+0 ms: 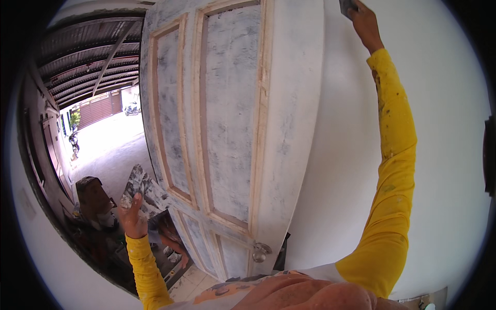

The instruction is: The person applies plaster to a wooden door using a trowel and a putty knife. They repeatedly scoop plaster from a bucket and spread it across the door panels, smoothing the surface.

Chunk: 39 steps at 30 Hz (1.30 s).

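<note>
You are gripping a dark, flat-faced hand tool point(347, 9) in your right hand point(366, 26), fingers closed around its near end, high beside the smooth white wall point(444, 103); whether it is touching the wall, you cannot tell from here, since the top edge is cutting it off. Your left hand point(133, 217) is gripping a flat, grey-and-white smeared board point(150, 192) by its lower left side, thumb lying over the face, low in front of the white-patched panelled door point(289, 119).

If you are working the tool on the wall, as seems likely, you should be laying its edge evenly, pressing lightly and steadily, and letting your whole arm do the guiding, since it is almost fully stretched. You should also be holding the board's smeared face level enough that nothing is sliding off.

The tool's visible part is slanting from your hand toward the upper left; its full long axis is running out of sight. The board is pointing a corner upward, its sides looking too alike for naming a long axis.
</note>
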### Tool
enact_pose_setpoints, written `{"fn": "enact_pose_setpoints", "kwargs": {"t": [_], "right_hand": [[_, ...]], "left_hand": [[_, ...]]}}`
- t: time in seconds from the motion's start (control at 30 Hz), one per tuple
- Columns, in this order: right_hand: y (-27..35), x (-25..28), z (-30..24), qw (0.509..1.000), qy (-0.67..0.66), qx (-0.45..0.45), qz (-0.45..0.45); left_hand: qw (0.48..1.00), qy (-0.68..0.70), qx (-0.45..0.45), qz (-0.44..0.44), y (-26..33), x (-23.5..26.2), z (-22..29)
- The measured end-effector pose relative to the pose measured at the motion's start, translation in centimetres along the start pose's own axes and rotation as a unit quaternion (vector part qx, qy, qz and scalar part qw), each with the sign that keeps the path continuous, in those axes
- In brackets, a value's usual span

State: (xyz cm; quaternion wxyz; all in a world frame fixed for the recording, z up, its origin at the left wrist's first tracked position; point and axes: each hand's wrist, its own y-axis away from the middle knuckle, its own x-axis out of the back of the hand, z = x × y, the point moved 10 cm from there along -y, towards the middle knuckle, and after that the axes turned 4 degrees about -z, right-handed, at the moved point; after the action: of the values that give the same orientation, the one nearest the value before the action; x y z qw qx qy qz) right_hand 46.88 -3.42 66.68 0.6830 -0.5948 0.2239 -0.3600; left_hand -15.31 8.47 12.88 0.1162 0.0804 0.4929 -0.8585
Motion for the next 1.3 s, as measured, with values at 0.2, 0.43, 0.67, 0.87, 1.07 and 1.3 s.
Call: {"fn": "enact_pose_setpoints", "kwargs": {"t": [0.2, 0.43, 0.67, 0.87, 1.07, 1.3], "right_hand": [[-7.7, -1.6, -1.5, 0.994, -0.105, -0.035, 0.005], [3.9, -3.5, -0.7, 0.997, -0.077, -0.022, 0.005], [-3.5, 1.0, -1.6, 0.988, -0.133, -0.047, 0.061], [-3.9, -3.7, -4.6, 0.996, -0.057, -0.072, 0.014], [5.9, -0.4, -7.3, 0.978, 0.189, -0.039, -0.08], [-9.9, -0.3, -12.5, 0.8, 0.574, 0.158, -0.072]], "left_hand": [[0.989, 0.124, 0.079, -0.012, 0.4, -4.1, -2.3], [0.997, 0.067, 0.016, -0.043, 1.4, -2.5, 0.8], [0.953, 0.271, 0.136, 0.022, 1.8, -4.7, -2.0], [0.934, 0.316, 0.167, -0.015, 2.4, -6.8, -3.6], [0.944, 0.28, 0.177, -0.021, 2.5, -5.0, -5.3], [0.905, 0.366, 0.207, -0.058, 3.1, -11.6, -5.8]]}}
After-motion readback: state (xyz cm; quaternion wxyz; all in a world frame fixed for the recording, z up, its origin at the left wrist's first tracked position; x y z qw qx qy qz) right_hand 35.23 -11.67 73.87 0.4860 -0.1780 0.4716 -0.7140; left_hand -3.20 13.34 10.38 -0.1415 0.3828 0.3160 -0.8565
